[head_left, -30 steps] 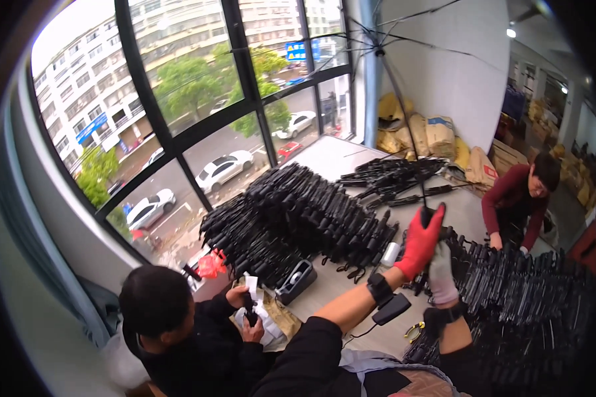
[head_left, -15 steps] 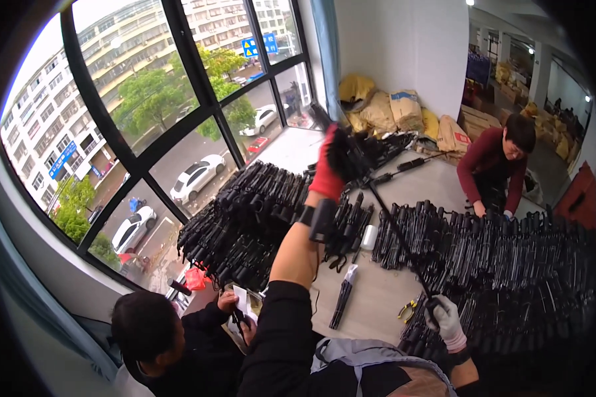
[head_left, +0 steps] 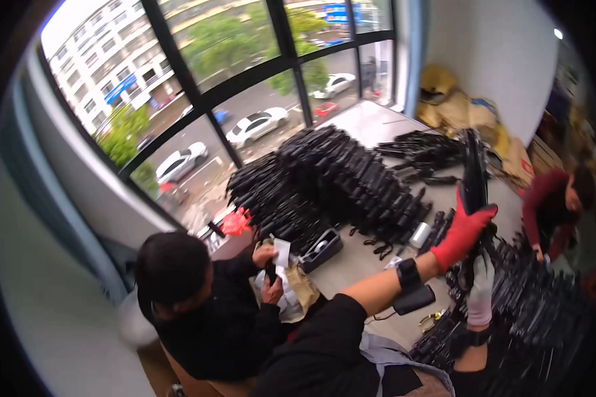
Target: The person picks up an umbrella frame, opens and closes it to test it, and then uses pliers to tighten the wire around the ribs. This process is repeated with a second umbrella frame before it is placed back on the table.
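Note:
A black folding umbrella (head_left: 472,175) stands nearly upright in front of me, its shaft pushed short. My left hand (head_left: 465,231), in a red glove, is closed around its middle, thumb out to the right. Just below, my right hand (head_left: 481,281), in a whitish glove, grips the lower end; its fingers are partly hidden by the umbrella. Behind and right of my hands lies a wide pile of black folding umbrellas (head_left: 543,298). Another tall stack of umbrellas (head_left: 338,178) stands on the table toward the window.
A seated person (head_left: 192,304) at my left holds a white paper (head_left: 281,253). A second person (head_left: 553,205) in dark red bends over the right pile. Yellow-handled pliers (head_left: 431,321), a white cylinder (head_left: 420,235) and a dark tray (head_left: 321,250) lie on the table (head_left: 357,271). Sacks (head_left: 463,109) fill the back corner.
The umbrella's long stretched shaft is now short. My left hand came down and right, and my right hand rose, so they are close together. The view has swung left.

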Available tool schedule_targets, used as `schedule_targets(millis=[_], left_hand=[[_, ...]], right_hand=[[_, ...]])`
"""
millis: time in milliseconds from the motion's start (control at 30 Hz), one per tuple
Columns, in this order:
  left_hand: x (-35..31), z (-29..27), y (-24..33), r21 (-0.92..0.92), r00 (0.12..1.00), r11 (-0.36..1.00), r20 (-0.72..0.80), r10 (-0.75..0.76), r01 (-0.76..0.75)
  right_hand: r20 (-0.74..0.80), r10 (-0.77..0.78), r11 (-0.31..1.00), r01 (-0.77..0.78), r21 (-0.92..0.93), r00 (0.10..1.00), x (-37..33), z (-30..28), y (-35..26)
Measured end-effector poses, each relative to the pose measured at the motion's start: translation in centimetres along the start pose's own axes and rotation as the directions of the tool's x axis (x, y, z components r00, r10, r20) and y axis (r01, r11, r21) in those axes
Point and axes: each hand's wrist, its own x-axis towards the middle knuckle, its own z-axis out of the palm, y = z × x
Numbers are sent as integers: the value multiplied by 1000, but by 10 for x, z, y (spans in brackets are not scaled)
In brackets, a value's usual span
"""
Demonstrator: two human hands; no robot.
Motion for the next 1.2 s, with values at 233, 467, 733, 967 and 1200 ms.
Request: schedule_targets(millis=[233,467,733,967,1200], left_hand=[[-17,15,-3,-139,960,973,-238,146,-183],[-18,-30,-7,344,991,939,-128,42,5],[-33,-56,-29,394,984,902,73,163,-179],[83,-200,120,-385,927,923,337,166,-25],[64,-48,98,-476,988,870,132,-76,131]], right_hand=[[105,-637,512,520,-683,764,74,-1,33],[9,-257,966,257,-34,966,64,35,11],[-109,-471,850,417,-320,875,53,25,66],[159,-22,996,7,93,987,-104,-17,-17],[94,238,964,-248,102,967,-180,-35,15]])
